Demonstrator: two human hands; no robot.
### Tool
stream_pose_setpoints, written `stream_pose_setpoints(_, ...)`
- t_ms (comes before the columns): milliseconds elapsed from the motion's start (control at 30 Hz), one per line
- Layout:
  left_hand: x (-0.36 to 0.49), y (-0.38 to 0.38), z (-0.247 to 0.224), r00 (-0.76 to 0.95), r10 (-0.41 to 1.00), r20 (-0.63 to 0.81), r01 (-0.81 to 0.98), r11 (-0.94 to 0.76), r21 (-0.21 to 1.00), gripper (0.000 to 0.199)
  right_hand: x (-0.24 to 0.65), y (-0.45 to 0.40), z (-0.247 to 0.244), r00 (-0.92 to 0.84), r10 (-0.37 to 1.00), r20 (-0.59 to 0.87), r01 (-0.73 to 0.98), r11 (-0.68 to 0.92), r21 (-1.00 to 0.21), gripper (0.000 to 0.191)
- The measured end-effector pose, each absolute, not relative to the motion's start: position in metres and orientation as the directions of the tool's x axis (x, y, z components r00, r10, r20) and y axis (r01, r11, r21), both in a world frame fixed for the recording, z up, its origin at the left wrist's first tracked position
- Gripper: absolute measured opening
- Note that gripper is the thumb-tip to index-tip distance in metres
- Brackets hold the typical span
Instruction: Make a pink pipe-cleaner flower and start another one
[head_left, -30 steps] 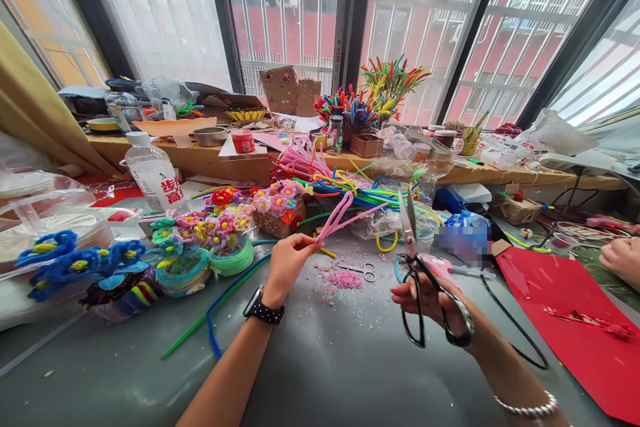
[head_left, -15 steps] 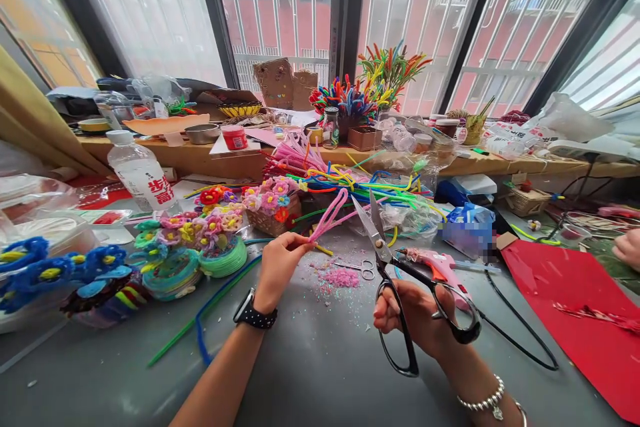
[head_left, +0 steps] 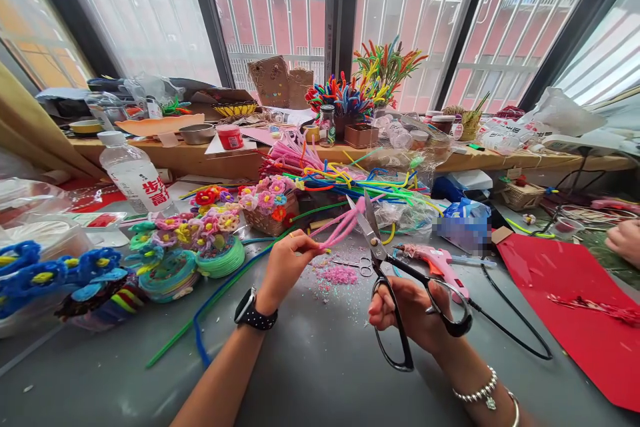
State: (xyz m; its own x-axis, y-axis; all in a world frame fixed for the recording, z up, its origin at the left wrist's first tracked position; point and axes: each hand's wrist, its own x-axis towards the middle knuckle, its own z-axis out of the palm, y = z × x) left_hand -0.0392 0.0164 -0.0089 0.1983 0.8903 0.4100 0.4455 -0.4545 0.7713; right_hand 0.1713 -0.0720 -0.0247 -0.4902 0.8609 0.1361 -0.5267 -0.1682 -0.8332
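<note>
The left hand [head_left: 293,263] pinches a pink fuzzy stem [head_left: 343,227] between thumb and fingertips; the right hand [head_left: 410,313] grips black-handled scissors [head_left: 383,257], blades parted, with the stem's far end at the blades, though contact is hard to tell; just below lie pink trimmings [head_left: 339,274] and small scissors [head_left: 364,267]; open grey bench [head_left: 320,363] stretches between the forearms toward the near edge; to the right, a pink glue gun [head_left: 445,263] sits close beyond the right hand, its black cable [head_left: 520,340] curving toward the red sheet [head_left: 575,307]; to the left, the flower pots [head_left: 220,257] bound the left hand's room; behind, heaped coloured stems [head_left: 360,180] crowd up to the wooden ledge [head_left: 195,159]; the held stem is pale pink and soft-piled, bent into a slim loop, its strands running side by side.
</note>
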Motion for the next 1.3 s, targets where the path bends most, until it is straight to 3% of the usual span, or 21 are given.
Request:
stream_pose_setpoints(433, -0.030, 0.010, -0.008, 0.451, 0.753, 0.479, 0.401, -0.651, 0.645, 0.012, 0.167, -0.067, -0.021, -0.323, 0.937, 0.134, -0.612, -0.099, -0.784, 0.035)
stream_pose_setpoints(667, -0.032, 0.009, -0.005, 0.435, 0.727, 0.531, 0.356, -0.680, 0.641, 0.010, 0.172, -0.064, -0.027, -0.310, 0.935, 0.171, -0.623, -0.063, -0.780, 0.031)
stream_pose_setpoints(900, -0.031, 0.011, -0.009, 0.474, 0.736, 0.483, 0.385, -0.667, 0.638, 0.011, 0.173, -0.067, -0.024, -0.320, 0.927, 0.197, -0.635, -0.055, -0.770, 0.050)
stream_pose_setpoints(1300, -0.028, 0.010, -0.008, 0.461, 0.742, 0.486, 0.376, -0.660, 0.650, 0.009, 0.172, -0.067, -0.025, -0.272, 0.937, 0.220, -0.578, 0.024, -0.816, 0.044)
